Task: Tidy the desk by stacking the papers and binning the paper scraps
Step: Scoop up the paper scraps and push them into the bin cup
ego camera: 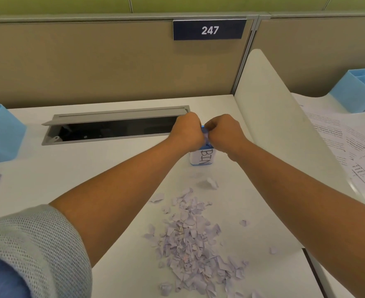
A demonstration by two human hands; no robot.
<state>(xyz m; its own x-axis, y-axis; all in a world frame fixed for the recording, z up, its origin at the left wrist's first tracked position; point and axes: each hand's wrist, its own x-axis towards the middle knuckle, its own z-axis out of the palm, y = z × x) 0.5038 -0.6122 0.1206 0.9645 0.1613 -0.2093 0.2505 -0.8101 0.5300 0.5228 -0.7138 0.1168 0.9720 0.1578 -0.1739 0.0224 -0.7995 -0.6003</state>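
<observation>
A small blue box labelled BIN stands on the white desk. Both my hands hover over its top, fists side by side. My left hand and my right hand are closed, with bits of paper scrap showing between them over the bin's mouth. A heap of torn paper scraps lies on the desk near me, with a few stray pieces toward the bin. Printed paper sheets lie spread on the neighbouring desk at the right.
An open grey cable tray is set into the desk behind the bin. A blue organiser box stands at the left, another at the far right. A white curved divider separates the desks. A beige partition rises behind.
</observation>
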